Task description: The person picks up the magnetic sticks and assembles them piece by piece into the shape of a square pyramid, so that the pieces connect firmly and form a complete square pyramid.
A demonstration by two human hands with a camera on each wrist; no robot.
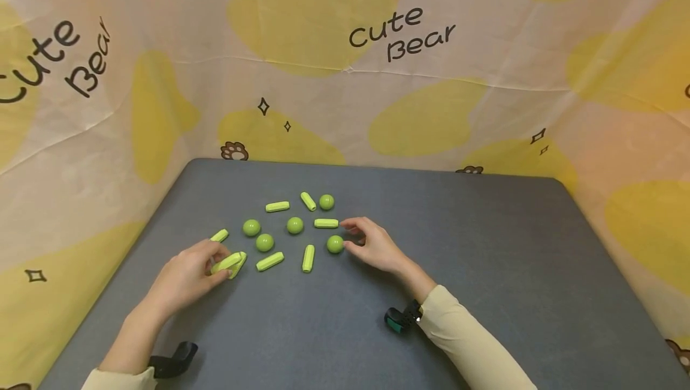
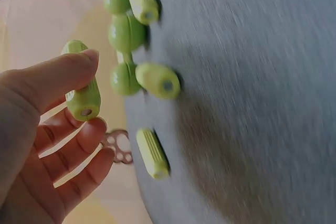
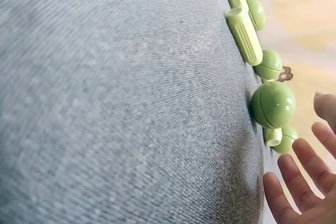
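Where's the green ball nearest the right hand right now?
In the head view, the ball is near the picture's middle on the table, just left of the right hand, with a stick lying sideways just beyond it.

A grey bench (image 1: 512, 252) with rounded far corners stood enclosed by a pale cloth hanging (image 1: 323, 93) beyond its left, far and right edges. Yellow patches (image 1: 428, 117) covered the cloth, with dark "Cute Bear" lettering (image 1: 404, 35) behind the far edge and again past the left. A brown paw print (image 1: 234, 151) showed near the far left corner, beneath small diamond outlines (image 1: 263, 106).
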